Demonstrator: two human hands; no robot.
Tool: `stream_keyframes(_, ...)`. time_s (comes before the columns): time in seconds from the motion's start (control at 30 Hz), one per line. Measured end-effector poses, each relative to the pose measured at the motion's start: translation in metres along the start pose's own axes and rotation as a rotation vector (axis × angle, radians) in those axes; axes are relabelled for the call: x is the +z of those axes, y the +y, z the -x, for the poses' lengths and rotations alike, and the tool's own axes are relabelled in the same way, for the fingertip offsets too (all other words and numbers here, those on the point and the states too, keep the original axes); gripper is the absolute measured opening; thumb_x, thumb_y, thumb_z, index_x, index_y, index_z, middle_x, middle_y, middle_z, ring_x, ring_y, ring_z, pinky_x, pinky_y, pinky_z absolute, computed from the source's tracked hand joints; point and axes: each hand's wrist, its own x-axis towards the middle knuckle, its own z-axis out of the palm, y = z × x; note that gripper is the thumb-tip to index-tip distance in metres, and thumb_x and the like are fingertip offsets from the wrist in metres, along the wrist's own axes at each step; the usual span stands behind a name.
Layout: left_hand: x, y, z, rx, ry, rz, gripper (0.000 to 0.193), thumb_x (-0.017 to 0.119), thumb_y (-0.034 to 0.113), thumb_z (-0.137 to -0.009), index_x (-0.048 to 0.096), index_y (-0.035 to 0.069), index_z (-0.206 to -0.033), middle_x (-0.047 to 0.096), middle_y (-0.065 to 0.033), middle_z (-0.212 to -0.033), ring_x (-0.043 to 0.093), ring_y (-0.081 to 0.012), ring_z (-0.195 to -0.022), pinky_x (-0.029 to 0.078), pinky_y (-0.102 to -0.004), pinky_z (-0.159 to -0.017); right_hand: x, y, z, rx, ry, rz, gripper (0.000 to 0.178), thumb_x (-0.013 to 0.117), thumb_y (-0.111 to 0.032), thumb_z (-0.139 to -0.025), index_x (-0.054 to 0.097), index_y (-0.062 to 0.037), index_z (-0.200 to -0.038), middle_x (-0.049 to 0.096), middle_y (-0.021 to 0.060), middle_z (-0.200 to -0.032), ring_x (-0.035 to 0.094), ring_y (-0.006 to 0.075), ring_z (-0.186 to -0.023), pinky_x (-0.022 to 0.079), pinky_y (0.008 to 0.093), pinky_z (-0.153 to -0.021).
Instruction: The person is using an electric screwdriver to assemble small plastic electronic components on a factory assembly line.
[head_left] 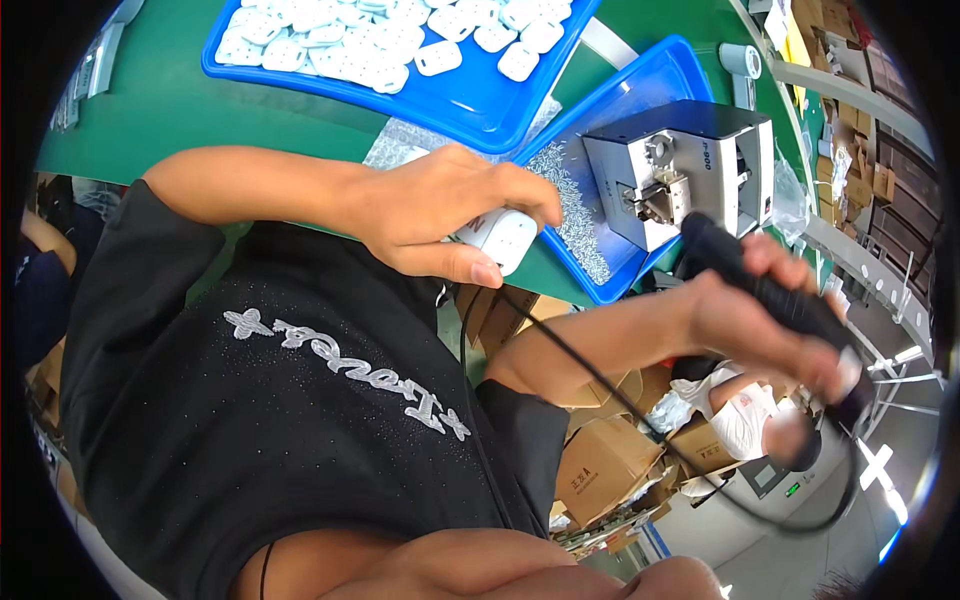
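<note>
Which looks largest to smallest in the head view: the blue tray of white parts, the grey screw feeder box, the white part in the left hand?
1. Blue plastic tray of white parts
2. Grey metal screw feeder box
3. White plastic part in the left hand, partly hidden by fingers and nearest the camera.

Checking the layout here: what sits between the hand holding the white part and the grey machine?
In the head view, between the left hand with the white part and the grey machine lies a blue tray holding a heap of small screws.

We find the plug housing (497, 238) between the fingers (470, 266) of our left hand (440, 215). Beyond them a tray of housings (480, 105) lies on the tabletop (150, 110). Right of them stands the screw feeder (690, 170), in a second tray (655, 75); our right hand (760, 320) grips the screwdriver (770, 295) just before it.
</note>
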Motion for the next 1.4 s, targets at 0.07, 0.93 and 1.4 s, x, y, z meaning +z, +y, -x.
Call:
stream_keyframes(0.07, 0.002, 0.001, 0.001, 0.028, 0.012, -0.026, 0.055, 0.061, 0.045, -0.088, 0.051, -0.003, -0.113, 0.061, -0.0164, -0.093, 0.062, -0.0313, -0.073, 0.050, -0.0366, -0.062, 0.010, 0.015, -0.005, 0.057, -0.051, 0.074, 0.087, 0.038, -0.089, -0.073, 0.044, -0.0042, -0.091, 0.046, 0.0068, -0.059, 0.044, 0.0155, -0.043, 0.041, 0.0255, -0.040)
stream_keyframes(0.93, 0.002, 0.008, 0.003, -0.001, -0.042, -0.070, 0.062, 0.058, 0.047, -0.091, 0.040, 0.000, -0.127, 0.061, -0.0165, -0.113, 0.066, -0.0337, -0.085, 0.055, -0.0399, -0.063, -0.015, -0.069, 0.048, 0.308, -0.556, -1.018, 0.035, 0.058, -0.038, -0.090, 0.052, -0.0038, -0.091, 0.052, 0.0005, -0.063, 0.049, 0.0119, -0.044, 0.043, 0.0260, -0.049)
stream_keyframes(1.4, 0.011, 0.001, 0.000, 0.035, 0.022, -0.070, 0.067, 0.059, 0.051, -0.088, 0.041, 0.001, -0.128, 0.060, -0.0188, -0.116, 0.066, -0.0356, -0.088, 0.056, -0.0408, -0.067, 0.017, 0.027, 0.002, 0.113, -0.025, 0.199, 0.090, 0.029, -0.091, -0.074, 0.045, -0.0050, -0.092, 0.043, 0.0038, -0.062, 0.039, 0.0147, -0.044, 0.039, 0.0274, -0.043)
